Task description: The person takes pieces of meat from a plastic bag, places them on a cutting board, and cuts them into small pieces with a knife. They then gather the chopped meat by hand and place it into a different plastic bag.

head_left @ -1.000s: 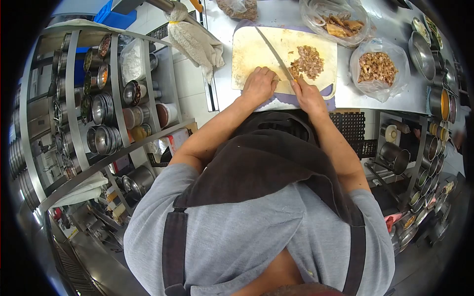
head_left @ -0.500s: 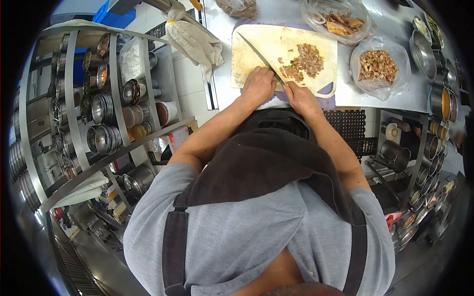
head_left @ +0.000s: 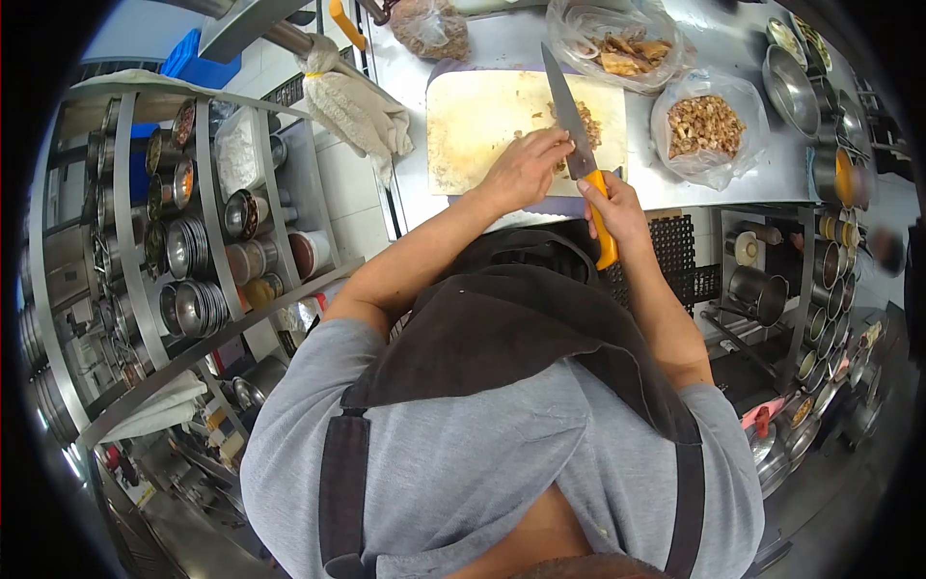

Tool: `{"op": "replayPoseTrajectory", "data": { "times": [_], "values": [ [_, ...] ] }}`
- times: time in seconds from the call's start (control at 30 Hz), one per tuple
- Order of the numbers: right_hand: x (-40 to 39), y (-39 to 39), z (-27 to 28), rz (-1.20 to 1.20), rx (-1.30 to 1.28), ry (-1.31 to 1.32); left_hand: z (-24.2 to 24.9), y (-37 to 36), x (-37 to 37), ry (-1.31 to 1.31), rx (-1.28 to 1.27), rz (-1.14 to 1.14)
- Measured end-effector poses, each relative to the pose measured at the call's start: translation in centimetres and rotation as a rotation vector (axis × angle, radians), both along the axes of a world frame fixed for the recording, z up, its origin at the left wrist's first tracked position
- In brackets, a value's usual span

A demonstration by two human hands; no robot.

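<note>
My right hand (head_left: 617, 209) is wrapped round the yellow handle of a large kitchen knife (head_left: 571, 111). The blade is turned broad side up and points away from me over a pale cutting board (head_left: 468, 130). Fingers stretched, my left hand (head_left: 526, 169) reaches to the side of the blade and seems to touch it with the fingertips. Chopped meat (head_left: 592, 129) lies on the board, partly hidden by the blade and my left hand. A purple cloth (head_left: 555, 206) shows under the board.
To the right stands a plastic bag of diced meat (head_left: 707, 127). Behind it is a bag with larger brown pieces (head_left: 632, 56), and another tied bag (head_left: 431, 31) lies at the back left. Metal bowls (head_left: 791, 82) line the right side. A towel (head_left: 355, 116) hangs left of the table.
The knife has come up from its slant across the board and now points away, flat side showing. My left hand has moved to the blade. The view has shifted slightly.
</note>
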State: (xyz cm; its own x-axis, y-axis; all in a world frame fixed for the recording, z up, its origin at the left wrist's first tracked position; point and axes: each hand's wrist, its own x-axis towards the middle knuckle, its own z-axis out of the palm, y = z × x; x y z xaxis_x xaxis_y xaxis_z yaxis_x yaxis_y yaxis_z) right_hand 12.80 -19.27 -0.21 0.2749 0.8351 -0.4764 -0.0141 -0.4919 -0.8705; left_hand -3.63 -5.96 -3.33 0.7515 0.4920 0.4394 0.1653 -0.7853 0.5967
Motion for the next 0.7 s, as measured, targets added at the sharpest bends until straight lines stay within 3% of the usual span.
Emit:
{"op": "replayPoseTrajectory", "data": {
  "times": [0.1, 0.17, 0.23, 0.3, 0.43, 0.7],
  "values": [
    [0.3, -1.7, 1.1, -0.094, 0.012, 0.144, -2.6, 0.1, -0.9, 0.114, -0.012, 0.004],
    [1.1, -3.6, 1.3, -0.109, -0.057, -0.049, -3.3, 0.5, -1.6, 0.141, -0.002, 0.099],
    [2.3, -5.5, 1.0, -0.054, -0.094, -0.222, -3.1, 0.4, -1.3, 0.169, -0.067, 0.019],
    [2.7, -6.8, -0.1, 0.032, 0.056, -0.800, -2.1, -0.3, -0.2, 0.286, 0.100, -0.039],
    [2.2, -7.3, -0.6, 0.057, -0.119, -0.896, -4.1, -0.3, 2.0, 0.375, 0.137, -0.027],
    [-0.2, -7.9, -0.8, 0.120, -0.072, -0.896, -5.3, 2.2, 3.3, 0.206, 0.115, 0.123]
  ]
}}
